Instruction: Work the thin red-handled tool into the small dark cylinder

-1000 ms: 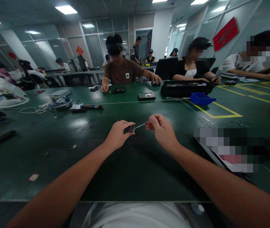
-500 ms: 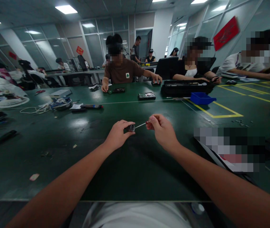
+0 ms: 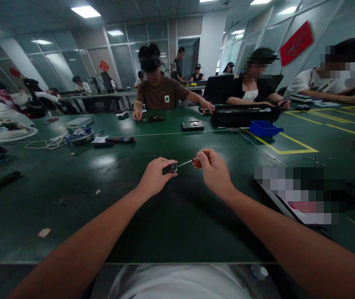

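Between the thumb and fingers of my left hand is a small dark cylindrical part, its round open end facing right. My right hand is closed on the reddish handle of a thin screwdriver. The metal shaft points left, and its tip is at the round end of the cylinder. Whether the tip is inside or only touches it I cannot tell. Both hands are above the green table, and my right fingers cover most of the handle.
A bare hard drive lies ahead, with a blue bin to its right. Small screws and a pixelated booklet are at right. Cables and a dark screwdriver lie left. Across the table, a co-worker reaches sideways.
My hands, the cylinder and the screwdriver hold almost the same position. The co-worker's hand across the table has shifted slightly to the right, and the whole view has drifted a little.
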Motion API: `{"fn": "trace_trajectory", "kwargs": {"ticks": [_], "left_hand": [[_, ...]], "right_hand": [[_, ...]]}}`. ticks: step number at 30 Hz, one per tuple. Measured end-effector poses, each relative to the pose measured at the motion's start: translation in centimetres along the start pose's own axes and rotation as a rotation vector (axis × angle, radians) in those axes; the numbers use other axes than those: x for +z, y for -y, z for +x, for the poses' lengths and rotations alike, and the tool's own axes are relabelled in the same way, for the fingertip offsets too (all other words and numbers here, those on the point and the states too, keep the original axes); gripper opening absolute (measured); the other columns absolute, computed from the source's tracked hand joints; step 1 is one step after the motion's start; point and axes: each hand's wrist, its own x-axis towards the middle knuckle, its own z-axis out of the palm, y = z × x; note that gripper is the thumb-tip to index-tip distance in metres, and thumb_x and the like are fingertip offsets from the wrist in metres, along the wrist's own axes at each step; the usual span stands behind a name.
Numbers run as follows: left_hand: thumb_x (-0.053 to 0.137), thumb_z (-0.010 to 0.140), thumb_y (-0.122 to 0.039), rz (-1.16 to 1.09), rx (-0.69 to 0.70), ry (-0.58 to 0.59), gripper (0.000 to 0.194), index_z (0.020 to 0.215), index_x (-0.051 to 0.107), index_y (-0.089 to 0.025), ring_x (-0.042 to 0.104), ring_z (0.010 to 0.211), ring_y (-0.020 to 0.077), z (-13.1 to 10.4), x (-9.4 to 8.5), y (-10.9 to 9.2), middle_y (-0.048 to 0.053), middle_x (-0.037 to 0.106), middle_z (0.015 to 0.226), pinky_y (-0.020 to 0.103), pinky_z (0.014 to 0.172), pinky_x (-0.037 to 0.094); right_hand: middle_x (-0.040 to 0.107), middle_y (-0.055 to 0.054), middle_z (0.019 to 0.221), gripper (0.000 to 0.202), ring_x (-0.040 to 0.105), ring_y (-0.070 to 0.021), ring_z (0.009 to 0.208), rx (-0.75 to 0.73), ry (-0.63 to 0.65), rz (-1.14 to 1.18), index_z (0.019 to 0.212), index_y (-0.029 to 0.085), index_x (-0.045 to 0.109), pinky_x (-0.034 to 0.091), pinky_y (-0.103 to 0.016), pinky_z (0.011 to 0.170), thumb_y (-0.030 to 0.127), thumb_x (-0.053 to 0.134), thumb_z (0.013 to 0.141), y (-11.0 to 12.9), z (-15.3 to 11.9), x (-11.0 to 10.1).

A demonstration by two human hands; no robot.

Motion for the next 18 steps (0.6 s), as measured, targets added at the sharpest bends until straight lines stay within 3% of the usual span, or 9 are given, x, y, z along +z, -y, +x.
{"fn": "trace_trajectory", "kwargs": {"ticks": [18], "left_hand": [[0.077, 0.083, -0.023, 0.001, 0.013, 0.003, 0.041, 0.123, 0.069, -0.026, 0.061, 0.109, 0.0232, 0.01, 0.19, 0.49, 0.006, 0.068, 0.113, 0.041, 0.097, 0.046]], "right_hand": [[0.069, -0.004, 0.08, 0.02, 0.067, -0.0198, 0.072, -0.006, 0.048, -0.003, 0.092, 0.022, 0.058, 0.054, -0.037, 0.069, 0.04, 0.051, 0.095, 0.09, 0.13, -0.03]]}}
